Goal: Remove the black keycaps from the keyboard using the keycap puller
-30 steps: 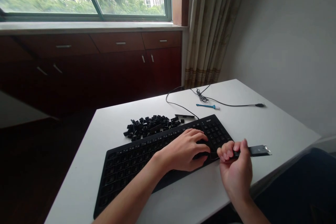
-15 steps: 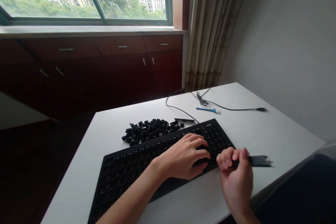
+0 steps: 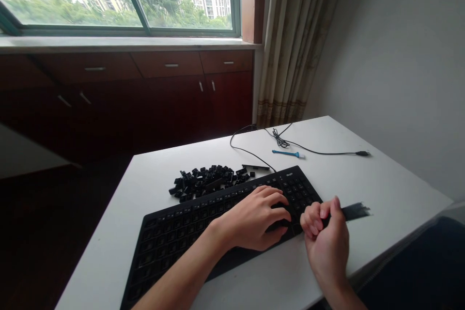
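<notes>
My left hand rests across the right half of a black keyboard, its fingers bent and apart on the key area. The keyboard lies at a slant, with bare key sockets showing on its left side. By the keyboard's lower right edge, my right hand is closed in a fist around a flat black tool. The tool's ragged outer end points right and is blurred; its other end is hidden by the fingers and the keyboard edge. Behind the keyboard lies a heap of loose black keycaps.
A blue brush with a white tip lies beyond the keyboard. The black cable is bundled near the far table edge, its plug to the right. A white table bears everything; cabinets stand behind it.
The black tool's outer end has swung slightly up and left as my right hand turns. My left hand and the keyboard hold the same position.
</notes>
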The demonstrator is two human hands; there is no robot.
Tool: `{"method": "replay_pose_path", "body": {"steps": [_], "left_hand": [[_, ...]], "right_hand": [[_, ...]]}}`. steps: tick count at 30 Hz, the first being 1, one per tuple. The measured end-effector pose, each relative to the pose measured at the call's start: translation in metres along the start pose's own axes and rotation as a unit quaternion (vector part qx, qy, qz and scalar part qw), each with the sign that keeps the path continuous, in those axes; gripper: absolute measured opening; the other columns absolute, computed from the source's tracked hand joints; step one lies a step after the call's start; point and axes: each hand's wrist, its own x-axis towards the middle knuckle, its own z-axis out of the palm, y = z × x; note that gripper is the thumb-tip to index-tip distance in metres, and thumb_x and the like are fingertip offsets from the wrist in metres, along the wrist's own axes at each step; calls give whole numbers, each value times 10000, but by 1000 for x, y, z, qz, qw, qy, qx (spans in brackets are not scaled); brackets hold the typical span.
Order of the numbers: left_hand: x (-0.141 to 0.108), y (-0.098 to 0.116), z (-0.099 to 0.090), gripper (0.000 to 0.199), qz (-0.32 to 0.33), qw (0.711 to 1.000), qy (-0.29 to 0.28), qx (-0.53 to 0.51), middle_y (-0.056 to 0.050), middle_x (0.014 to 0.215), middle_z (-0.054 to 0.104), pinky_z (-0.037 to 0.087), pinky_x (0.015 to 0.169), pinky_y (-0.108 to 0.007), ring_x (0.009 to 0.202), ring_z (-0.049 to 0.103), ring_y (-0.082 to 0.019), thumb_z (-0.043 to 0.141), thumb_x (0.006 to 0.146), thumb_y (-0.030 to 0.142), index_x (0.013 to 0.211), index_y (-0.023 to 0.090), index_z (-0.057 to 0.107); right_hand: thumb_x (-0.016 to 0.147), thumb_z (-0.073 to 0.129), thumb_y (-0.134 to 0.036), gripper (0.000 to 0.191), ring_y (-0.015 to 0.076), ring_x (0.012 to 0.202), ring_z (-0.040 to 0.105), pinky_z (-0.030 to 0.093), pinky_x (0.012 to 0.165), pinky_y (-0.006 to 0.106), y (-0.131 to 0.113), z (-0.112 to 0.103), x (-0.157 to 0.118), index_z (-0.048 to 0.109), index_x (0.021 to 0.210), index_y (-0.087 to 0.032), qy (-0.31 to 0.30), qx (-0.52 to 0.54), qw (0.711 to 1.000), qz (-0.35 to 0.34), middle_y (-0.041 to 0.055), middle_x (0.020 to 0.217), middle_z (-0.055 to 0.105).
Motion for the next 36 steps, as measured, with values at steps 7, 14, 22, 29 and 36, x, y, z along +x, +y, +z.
{"method": "replay_pose_path", "body": {"steps": [7,14,22,29,36], "left_hand": [[0,0,1,203,1,1000,14,0,-75,1260,658,418,1140,-440,1266,569,-273,632,945,321,1111,229,703],[0,0,1,224,-4,1000,3,-8,-73,1270,650,404,1149,-438,1282,552,-272,602,955,310,1137,231,704],[-1,0,1,216,-3,1000,11,-11,-75,1263,657,399,1154,-448,1274,557,-278,618,954,325,1123,223,703],[0,-1,1,231,-7,999,11,-30,-89,1272,649,398,1153,-441,1272,555,-282,630,936,303,1141,202,667],[1,1,0,547,-46,997,4,-62,-129,1333,614,380,1169,-418,1295,535,-278,674,872,288,1373,136,519]], "right_hand": [[933,639,-545,490,83,441,287,260,394,224,0,5,3,408,656,-214,9,-13,1000,16,-79,506,350],[921,642,-575,526,68,421,282,242,377,227,2,7,12,393,632,-214,0,-86,996,4,-85,513,332],[906,707,-480,517,52,406,256,191,369,223,7,9,20,361,627,-215,-52,-163,985,-36,-98,505,310],[918,695,-437,526,47,383,237,167,355,222,13,15,17,338,603,-214,-26,-98,994,-36,-101,471,307],[951,651,-431,531,50,371,232,166,349,227,16,18,12,332,584,-217,-2,-64,997,-45,-104,460,288]]}}
